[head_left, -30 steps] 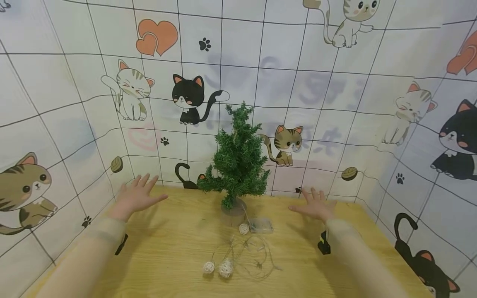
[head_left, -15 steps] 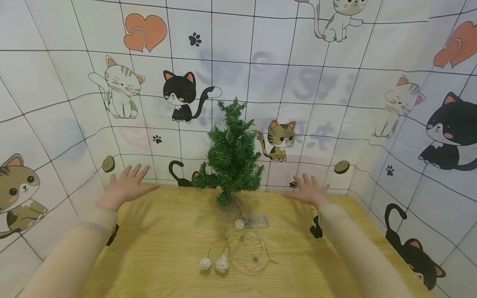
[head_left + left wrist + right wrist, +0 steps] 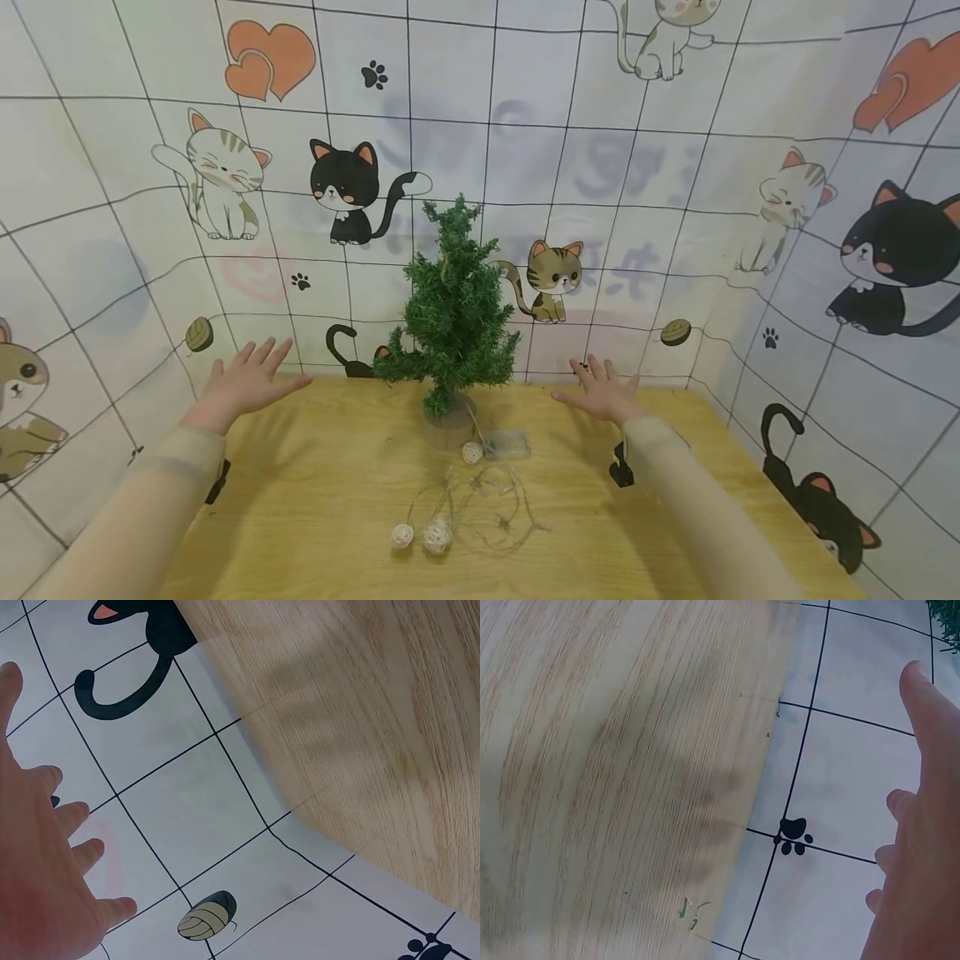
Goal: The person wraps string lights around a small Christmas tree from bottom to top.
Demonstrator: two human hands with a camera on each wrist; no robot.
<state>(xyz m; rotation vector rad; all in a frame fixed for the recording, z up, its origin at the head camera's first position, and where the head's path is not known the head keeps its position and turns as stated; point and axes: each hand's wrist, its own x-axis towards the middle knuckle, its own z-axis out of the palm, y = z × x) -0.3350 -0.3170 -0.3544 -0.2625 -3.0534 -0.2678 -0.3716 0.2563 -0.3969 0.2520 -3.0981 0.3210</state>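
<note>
A small green artificial tree point(image 3: 452, 312) stands on a round wooden base at the back middle of the wooden table point(image 3: 315, 508). In front of it lies a tangled string of wire lights point(image 3: 480, 504) with small woven balls point(image 3: 422, 534) and a clear battery box point(image 3: 507, 444). My left hand point(image 3: 246, 383) hovers over the table's back left corner, fingers spread and straight, holding nothing. My right hand point(image 3: 600, 392) hovers to the tree's right, also flat and empty. The left wrist view shows the left hand point(image 3: 41, 870) near the wall; the right wrist view shows the right hand point(image 3: 919, 847) likewise.
Walls covered in a cat-patterned sheet point(image 3: 675, 167) close the table in at the back and on both sides. A black wrist-camera strap point(image 3: 621, 469) sits under my right sleeve.
Both hands have stayed spread and empty, reaching slightly farther toward the back wall. The head view has shifted a little, so the tree and lights sit further left in frame.
</note>
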